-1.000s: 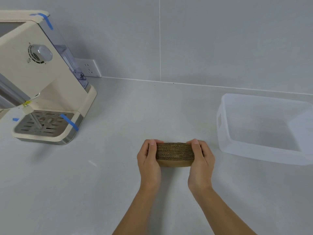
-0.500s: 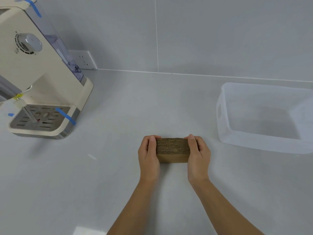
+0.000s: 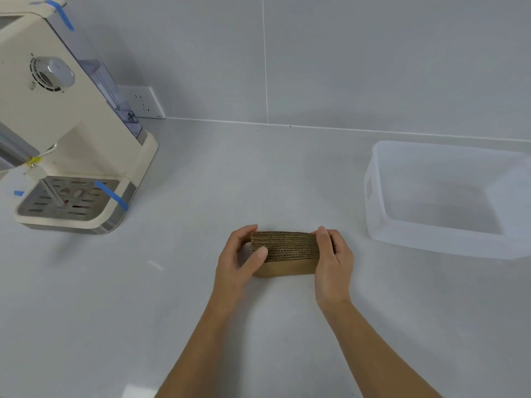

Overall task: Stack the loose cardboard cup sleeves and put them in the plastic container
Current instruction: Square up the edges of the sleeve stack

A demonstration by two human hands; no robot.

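Note:
A stack of brown corrugated cardboard cup sleeves (image 3: pixel 287 252) stands on edge on the grey counter, near the middle. My left hand (image 3: pixel 240 259) grips its left end, thumb across the front, fingers behind. My right hand (image 3: pixel 333 258) clasps its right end. Both hands press the stack together between them. A translucent plastic container (image 3: pixel 431 238) sits to the right of the stack, a short gap from my right hand. I see nothing inside it.
A cream coffee machine (image 3: pixel 60 130) with blue tape strips and a metal drip tray stands at the far left. A wall socket (image 3: pixel 143 103) is behind it. The grey wall runs along the back of the counter.
My left thumb has slid onto the front of the stack. The stack stays between both hands in about the same spot; the head camera has shifted slightly.

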